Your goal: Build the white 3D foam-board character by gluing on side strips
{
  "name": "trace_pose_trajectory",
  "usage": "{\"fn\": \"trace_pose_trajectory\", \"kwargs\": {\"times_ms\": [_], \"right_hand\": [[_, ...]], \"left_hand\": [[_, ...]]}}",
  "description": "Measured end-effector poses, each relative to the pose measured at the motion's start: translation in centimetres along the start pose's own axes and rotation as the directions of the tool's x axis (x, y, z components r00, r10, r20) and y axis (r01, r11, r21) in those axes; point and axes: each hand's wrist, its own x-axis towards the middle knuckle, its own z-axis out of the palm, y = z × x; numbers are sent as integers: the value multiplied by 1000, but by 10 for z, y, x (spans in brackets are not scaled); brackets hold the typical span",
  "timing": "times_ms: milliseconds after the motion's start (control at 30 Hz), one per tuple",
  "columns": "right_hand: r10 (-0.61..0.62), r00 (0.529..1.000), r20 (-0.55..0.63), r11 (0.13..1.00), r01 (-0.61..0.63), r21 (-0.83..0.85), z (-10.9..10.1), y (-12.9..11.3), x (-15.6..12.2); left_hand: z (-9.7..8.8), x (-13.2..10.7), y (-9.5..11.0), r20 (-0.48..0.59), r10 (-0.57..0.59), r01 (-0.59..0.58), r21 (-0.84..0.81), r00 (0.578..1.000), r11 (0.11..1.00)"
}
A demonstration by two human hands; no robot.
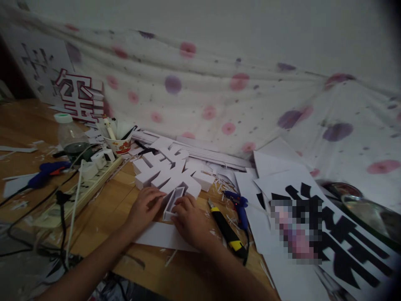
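1. Forearms come in from the lower left and lower right, angled toward each other, so that the hands meet low over the middle of the tabletop (125, 259).
2. The left hand (145, 207) has its back turned up, fingers bent and bunched together, tips pointing right toward the hollow piece (169, 216); whether they grip its wall or only lie beside it, I cannot tell.
3. The right hand (190, 218) is curled, its fingers bent over the right wall of the hollow piece, holding it by that side.
4. This hollow piece sits between the two hands, just in front of the large white cutout (166, 173). It is white, narrow and slanted, with thin upright walls around a recessed inside, open toward the camera; its far end leans right.
5. The large white cutout behind it is thick, with smooth flat faces, several branching strokes and shadowed sides.
6. A flat white sheet (163, 237) lies nearest the person, partly under the right hand.
7. Right of that hand lie a black and yellow cutter (228, 231), its blade end pointing away, and, just beyond, a blue glue gun (240, 207) among paper scraps.
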Motion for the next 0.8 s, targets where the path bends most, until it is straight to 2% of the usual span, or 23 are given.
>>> {"fn": "trace_pose_trajectory", "kwargs": {"times_ms": [167, 367, 600, 733, 800], "right_hand": [[14, 1000, -27, 1000, -13, 19, 10, 4, -2], [17, 997, -74, 998, -12, 69, 17, 8, -4], [11, 992, -128, 994, 4, 109, 18, 7, -4], [62, 971, -229, 960, 5, 279, 8, 4, -5], [120, 968, -222, 919, -24, 394, -1, 5, -5]], "left_hand": [[1, -1, -1, 5, -17, 17, 14, 1000, 1000], [0, -2, 3, -1, 65, -65, 33, 998, 997], [-9, -5, 17, 143, 173, -173, -14, 974, 985], [-12, -3, 33, 159, 193, -189, -38, 968, 981], [-11, 1, 46, 191, 172, -159, -81, 966, 984]]}}
